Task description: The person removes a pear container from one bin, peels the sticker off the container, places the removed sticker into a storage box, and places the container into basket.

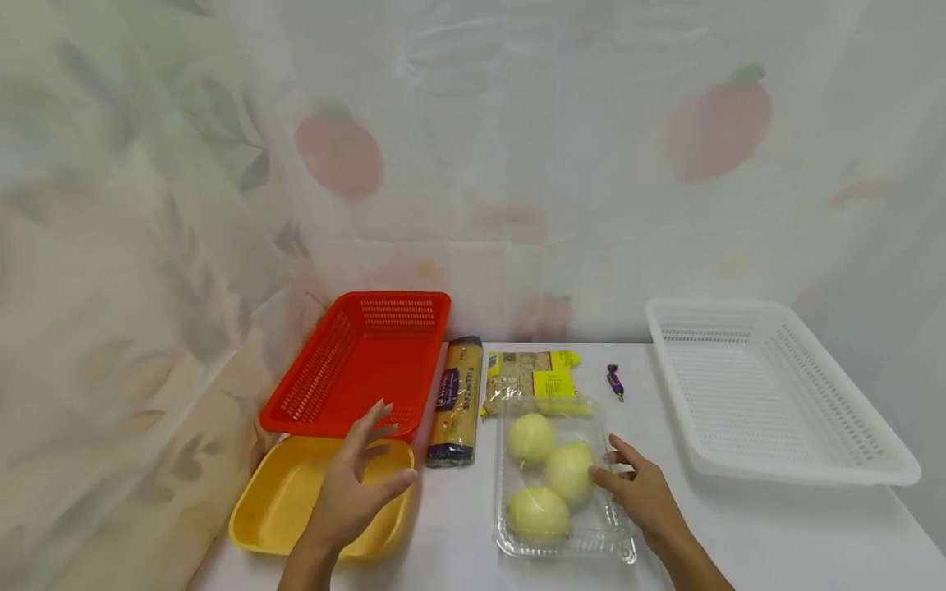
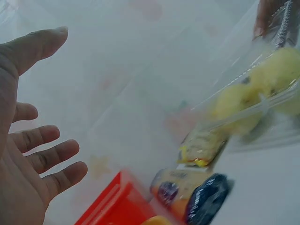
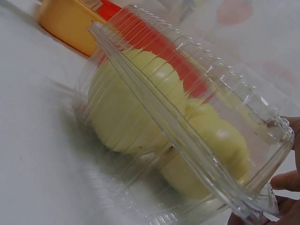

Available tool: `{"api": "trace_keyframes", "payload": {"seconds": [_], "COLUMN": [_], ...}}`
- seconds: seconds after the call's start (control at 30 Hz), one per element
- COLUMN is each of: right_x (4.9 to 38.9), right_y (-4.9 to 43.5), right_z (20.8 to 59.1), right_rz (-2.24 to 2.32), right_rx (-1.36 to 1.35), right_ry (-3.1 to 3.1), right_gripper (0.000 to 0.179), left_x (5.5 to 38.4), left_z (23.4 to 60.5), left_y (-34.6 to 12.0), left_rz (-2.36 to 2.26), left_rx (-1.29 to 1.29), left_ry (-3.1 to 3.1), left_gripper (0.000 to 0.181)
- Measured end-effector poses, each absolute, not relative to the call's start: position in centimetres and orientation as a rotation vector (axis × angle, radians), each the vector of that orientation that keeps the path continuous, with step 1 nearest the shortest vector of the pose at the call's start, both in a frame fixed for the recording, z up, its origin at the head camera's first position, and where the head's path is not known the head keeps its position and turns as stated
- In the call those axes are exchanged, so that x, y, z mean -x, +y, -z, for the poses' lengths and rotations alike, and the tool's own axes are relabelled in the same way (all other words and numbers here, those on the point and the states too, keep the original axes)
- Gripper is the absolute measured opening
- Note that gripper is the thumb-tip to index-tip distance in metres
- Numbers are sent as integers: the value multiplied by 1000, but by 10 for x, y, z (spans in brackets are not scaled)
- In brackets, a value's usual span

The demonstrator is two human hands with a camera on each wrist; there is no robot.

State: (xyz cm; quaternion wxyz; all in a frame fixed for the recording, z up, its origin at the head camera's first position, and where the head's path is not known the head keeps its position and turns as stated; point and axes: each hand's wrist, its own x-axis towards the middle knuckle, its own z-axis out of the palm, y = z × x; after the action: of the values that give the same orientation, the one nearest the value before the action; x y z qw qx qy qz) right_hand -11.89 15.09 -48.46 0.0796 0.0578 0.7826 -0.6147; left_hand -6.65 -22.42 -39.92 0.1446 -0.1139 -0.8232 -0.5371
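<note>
A clear plastic clamshell box (image 1: pixel 554 542) with pale yellow-green round fruit (image 1: pixel 538 515) inside lies on the white table. My right hand (image 1: pixel 648 497) holds its right side, with the thumb over the lid. In the right wrist view, fingers (image 3: pixel 286 182) are at the box's edge and the lid is closed over the fruit. Spread in the air over the yellow basin (image 1: pixel 266 501), my left hand (image 1: pixel 351 488) has its fingers apart and nothing in them. The left wrist view shows that hand's palm (image 2: pixel 23 183) bare.
Behind the basin stands a red basket (image 1: pixel 362 377). Beside it lies a long pack of spaghetti (image 1: pixel 458 402). A yellow-and-clear food packet (image 1: pixel 525 377) is behind the box, and a purple wrapped candy (image 1: pixel 615 382) lies to its right. At far right is a white basket (image 1: pixel 798 472).
</note>
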Motion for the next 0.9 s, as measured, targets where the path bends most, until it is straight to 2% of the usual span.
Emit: {"api": "trace_keyframes", "payload": {"seconds": [0.57,0.9], "right_x": [116,116], "right_y": [150,149], "right_z": [487,488], "right_rz": [1852,1858], "right_rx": [-185,-191], "right_ry": [2338,2350], "right_gripper": [82,81], "left_x": [86,104], "left_z": [439,464], "left_y": [-170,-141], "left_rz": [1811,1773], "left_rx": [212,158], "left_ry": [-2427,-2589], "left_gripper": [81,83]}}
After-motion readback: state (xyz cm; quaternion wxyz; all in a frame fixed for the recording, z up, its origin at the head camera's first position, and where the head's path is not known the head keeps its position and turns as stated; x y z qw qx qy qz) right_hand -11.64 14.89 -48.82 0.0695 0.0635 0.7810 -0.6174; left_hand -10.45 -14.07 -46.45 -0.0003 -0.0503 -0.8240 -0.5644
